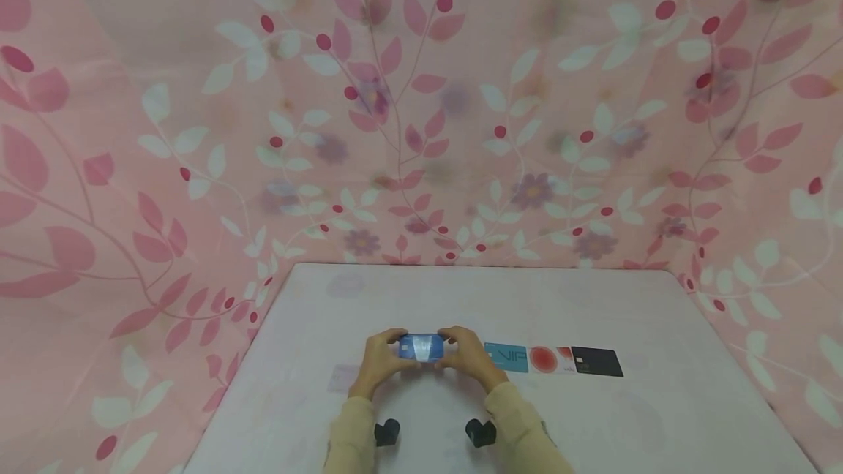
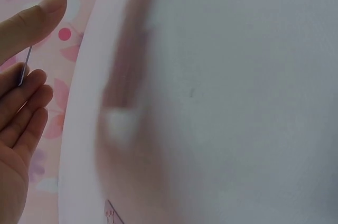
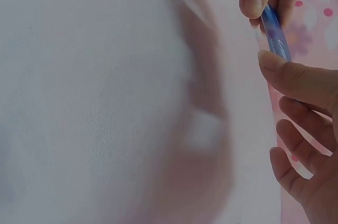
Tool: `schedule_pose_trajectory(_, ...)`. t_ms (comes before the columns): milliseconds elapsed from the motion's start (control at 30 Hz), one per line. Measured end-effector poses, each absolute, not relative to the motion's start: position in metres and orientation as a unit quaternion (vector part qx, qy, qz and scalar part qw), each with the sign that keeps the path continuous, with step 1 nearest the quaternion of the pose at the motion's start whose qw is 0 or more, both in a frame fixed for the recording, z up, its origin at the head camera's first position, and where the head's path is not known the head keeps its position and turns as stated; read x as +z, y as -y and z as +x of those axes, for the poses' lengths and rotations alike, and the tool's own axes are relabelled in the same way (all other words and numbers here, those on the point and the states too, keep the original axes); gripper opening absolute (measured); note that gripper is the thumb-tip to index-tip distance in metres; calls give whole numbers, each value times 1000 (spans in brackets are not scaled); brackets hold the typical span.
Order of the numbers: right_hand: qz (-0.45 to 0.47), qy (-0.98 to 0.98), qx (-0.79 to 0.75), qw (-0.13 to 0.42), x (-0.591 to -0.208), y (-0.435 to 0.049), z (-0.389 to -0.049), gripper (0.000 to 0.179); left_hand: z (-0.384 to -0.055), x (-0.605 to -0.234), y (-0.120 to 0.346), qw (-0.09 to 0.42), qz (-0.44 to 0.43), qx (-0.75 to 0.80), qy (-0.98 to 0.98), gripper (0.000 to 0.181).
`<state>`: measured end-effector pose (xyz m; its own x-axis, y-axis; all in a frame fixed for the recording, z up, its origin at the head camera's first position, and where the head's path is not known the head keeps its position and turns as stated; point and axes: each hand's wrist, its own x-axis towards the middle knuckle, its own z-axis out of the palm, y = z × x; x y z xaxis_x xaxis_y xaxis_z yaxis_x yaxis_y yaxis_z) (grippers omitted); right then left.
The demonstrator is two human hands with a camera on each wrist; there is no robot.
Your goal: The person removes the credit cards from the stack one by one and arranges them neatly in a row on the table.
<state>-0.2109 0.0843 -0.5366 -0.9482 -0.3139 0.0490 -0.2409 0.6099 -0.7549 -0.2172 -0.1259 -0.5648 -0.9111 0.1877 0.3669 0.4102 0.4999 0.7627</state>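
A blue bank card is held up over the white table by both hands. The left hand pinches its left end between thumb and fingers. On the opposite end, the right hand grips it the same way. Seen almost edge-on, the card shows as a thin line in the left wrist view. In the right wrist view the blue face of the card shows between the two thumbs. Right of the hands lie a teal VIP card, a white card with a red circle and a black card, in a row.
The white table reaches back to a pink leaf-patterned cloth, which also rises at both sides. Two black fittings sit at the inner sides of the wrists. Blurred shadows of the hands fall on the tabletop.
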Motion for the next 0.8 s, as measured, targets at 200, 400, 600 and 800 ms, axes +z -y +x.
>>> schedule_pose_trajectory(200,-150,-898,-411,41,-541,-90,-212,58,-218,-566,119,114,-181,-473,855,61)
schedule_pose_trajectory(400,-163,-899,-405,33,-543,-97,-214,57,-221,-574,112,107,-171,-468,860,62)
schedule_pose_trajectory(600,-178,-907,-381,17,-546,-105,-216,57,-224,-582,103,111,-180,-463,861,62)
schedule_pose_trajectory(800,-176,-912,-371,9,-546,-113,-215,56,-226,-583,93,112,-177,-461,862,64)
